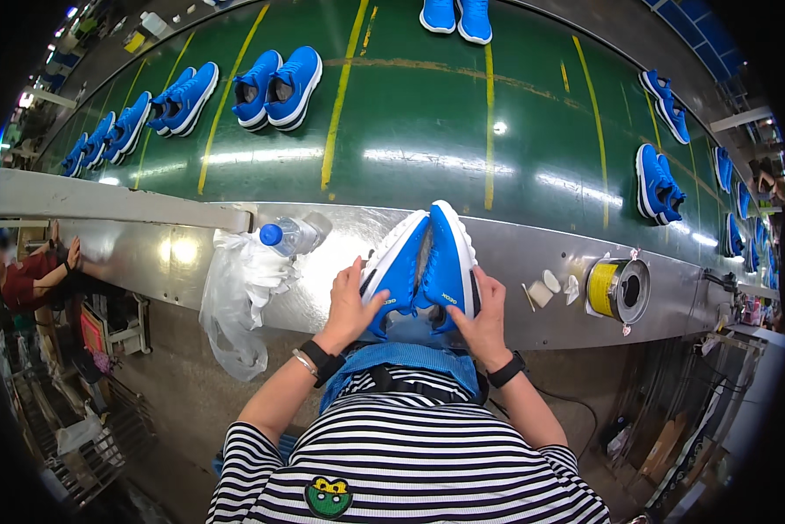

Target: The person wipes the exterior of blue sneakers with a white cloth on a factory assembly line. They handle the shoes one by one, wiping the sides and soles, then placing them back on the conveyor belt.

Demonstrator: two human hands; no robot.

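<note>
At the near edge of the metal surface, both hands grip a pair of blue shoes held sole to sole: left hand and right hand clamp its sides, beside a water bottle.

Two blue shoes held at centre, one pair at eleven o'clock, several more pairs around the green belt, one plastic bottle, one yellow tape roll at three o'clock
</note>
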